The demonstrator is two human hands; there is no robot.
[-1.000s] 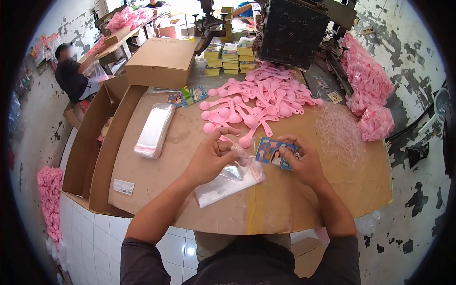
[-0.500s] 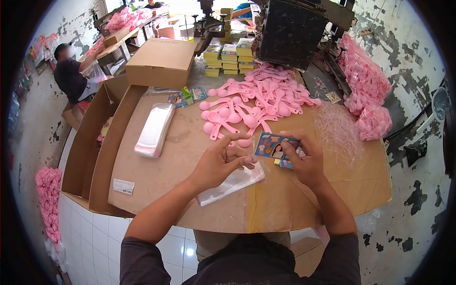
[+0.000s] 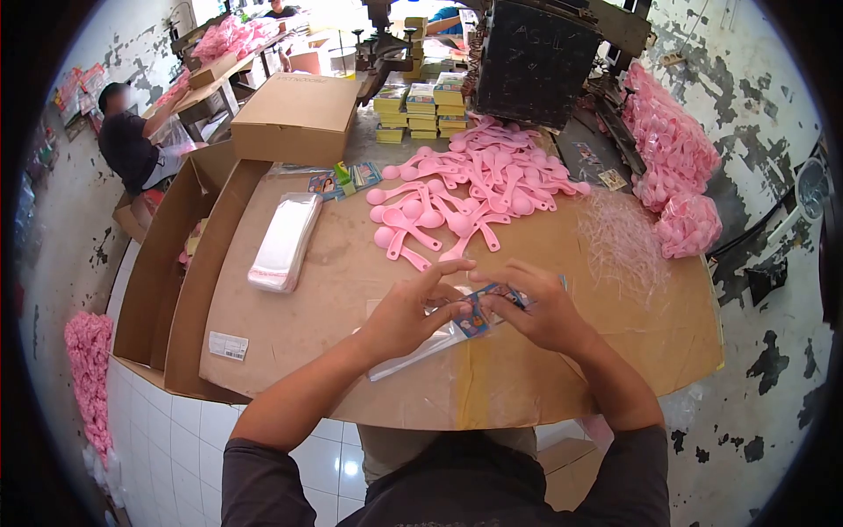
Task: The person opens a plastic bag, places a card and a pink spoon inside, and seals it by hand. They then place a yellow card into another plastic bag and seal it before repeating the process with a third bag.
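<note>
My right hand [image 3: 540, 312] pinches a blue printed card [image 3: 475, 321] between thumb and fingers, over the near middle of the table. My left hand [image 3: 413, 312] is closed at the card's left end, thumb toward the fingers. It seems to grip a thin clear plastic bag [image 3: 378, 310], whose faint edge shows left of the hand; the fingers hide most of it. Beneath both hands lies a stack of clear plastic bags [image 3: 408, 360]. Just beyond them spreads a pile of pink plastic spoons [image 3: 492, 176].
A second stack of clear bags [image 3: 286, 241] lies to the left, near a cardboard box [image 3: 294, 114]. Stacked cards [image 3: 421, 110] stand at the back beside a black machine [image 3: 536, 66]. Bagged pink spoons [image 3: 672, 132] sit at right. Another person [image 3: 127, 145] works at far left.
My right hand has brought the card left and down to my left hand, tilting it. My left fingers have closed in near the card and what looks like a clear bag.
</note>
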